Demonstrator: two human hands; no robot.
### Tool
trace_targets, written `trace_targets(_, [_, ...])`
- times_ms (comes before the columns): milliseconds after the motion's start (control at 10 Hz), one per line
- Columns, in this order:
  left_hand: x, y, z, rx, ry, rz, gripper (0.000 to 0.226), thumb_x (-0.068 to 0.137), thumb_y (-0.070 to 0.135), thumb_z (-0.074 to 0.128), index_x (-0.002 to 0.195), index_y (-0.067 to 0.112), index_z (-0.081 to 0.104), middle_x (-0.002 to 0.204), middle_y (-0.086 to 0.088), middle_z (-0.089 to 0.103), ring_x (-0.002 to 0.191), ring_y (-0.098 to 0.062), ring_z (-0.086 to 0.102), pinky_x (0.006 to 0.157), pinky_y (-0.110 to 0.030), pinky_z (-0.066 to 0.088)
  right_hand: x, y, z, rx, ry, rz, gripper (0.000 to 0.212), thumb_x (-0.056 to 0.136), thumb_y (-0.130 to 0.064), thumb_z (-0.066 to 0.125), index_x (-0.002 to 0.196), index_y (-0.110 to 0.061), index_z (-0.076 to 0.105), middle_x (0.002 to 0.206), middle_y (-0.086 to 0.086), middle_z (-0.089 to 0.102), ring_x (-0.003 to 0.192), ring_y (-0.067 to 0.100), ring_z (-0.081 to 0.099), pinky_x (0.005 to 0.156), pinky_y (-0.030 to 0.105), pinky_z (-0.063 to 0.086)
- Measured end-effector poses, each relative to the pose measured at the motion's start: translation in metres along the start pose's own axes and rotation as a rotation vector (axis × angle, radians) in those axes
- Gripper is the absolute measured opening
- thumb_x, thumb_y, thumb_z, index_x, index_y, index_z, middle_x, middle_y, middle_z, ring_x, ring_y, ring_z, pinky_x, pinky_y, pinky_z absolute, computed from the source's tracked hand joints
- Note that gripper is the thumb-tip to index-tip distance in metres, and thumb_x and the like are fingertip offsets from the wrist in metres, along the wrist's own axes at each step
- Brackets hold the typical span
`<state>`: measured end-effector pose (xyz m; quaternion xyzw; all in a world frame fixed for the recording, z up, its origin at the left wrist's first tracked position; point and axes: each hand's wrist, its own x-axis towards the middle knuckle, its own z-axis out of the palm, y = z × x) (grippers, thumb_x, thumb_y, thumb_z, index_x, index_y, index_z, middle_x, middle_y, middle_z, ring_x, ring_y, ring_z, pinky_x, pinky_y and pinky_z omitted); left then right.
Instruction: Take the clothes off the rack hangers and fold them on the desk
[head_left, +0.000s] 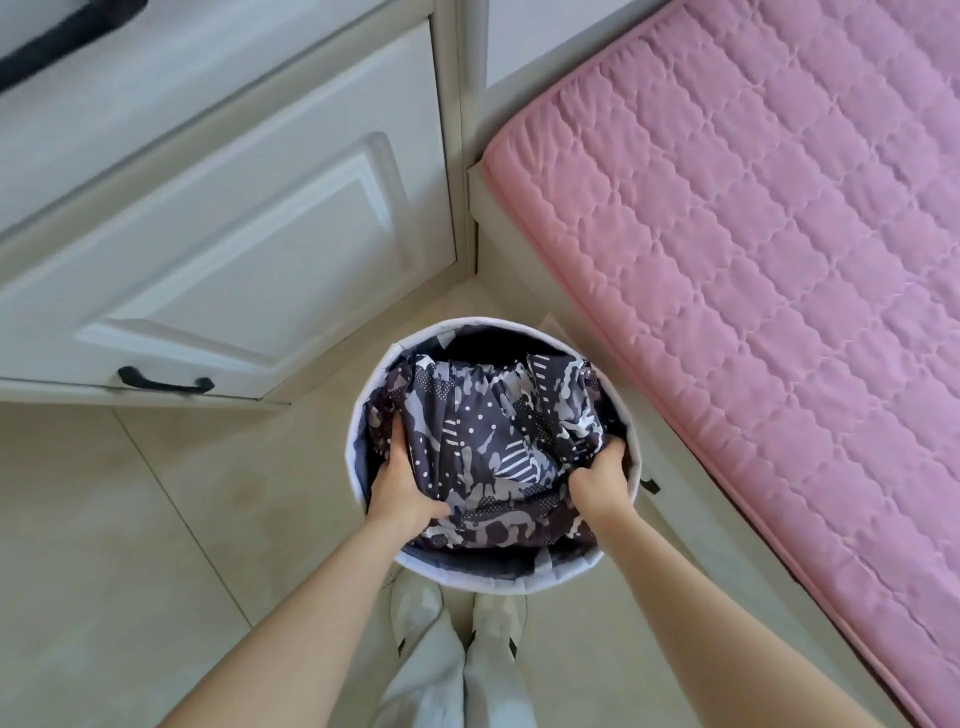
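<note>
Both hands grip a bunched navy camouflage-print garment (493, 447) inside the round laundry basket (358, 452) on the floor: left hand (402, 480) and right hand (597, 480) clutching opposite sides; its long axis is indiscernible.

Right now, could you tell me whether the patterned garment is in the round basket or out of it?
In. The patterned garment sits bunched inside the basket, below its rim, gripped by the left hand and right hand.

Bare forearms without sleeves, pale grey trousers (441, 670) — loose, white shoes (415, 608) with dark accents
</note>
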<state>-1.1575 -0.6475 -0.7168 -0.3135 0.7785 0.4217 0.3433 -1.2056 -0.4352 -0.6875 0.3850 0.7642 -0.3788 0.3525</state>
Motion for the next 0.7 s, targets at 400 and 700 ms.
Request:
trace_targets(400, [0.03, -0.004, 0.004, 0.08, -0.057, -0.179, 0.143, 0.056, 0.01, 0.092, 0.153, 0.031, -0.011, 0.148, -0.003, 0.04, 0.135, -0.027, 0.04, 0.111, -0.038, 0.037, 0.038, 0.012, 0.008, 0.04, -0.067, 0.046, 0.057, 0.09, 0.0, 0.048, 0.142, -0.012, 0.028, 0.092, 0.001, 0.051, 0.073, 0.015, 0.05, 0.058, 0.026, 0.043])
trace_targets(700, [-0.023, 0.018, -0.011, 0.079, 0.096, -0.111, 0.084, 0.084, 0.013, 0.067, 0.151, 0.012, 0.017, 0.137, -0.015, 0.047, 0.12, -0.031, 0.049, 0.101, -0.039, 0.042, -0.006, -0.004, -0.011, -0.199, -0.059, 0.039, 0.048, 0.089, -0.004, 0.052, 0.133, 0.001, 0.033, 0.087, 0.008, 0.05, 0.067, 0.016, 0.049, 0.053, 0.028, 0.044])
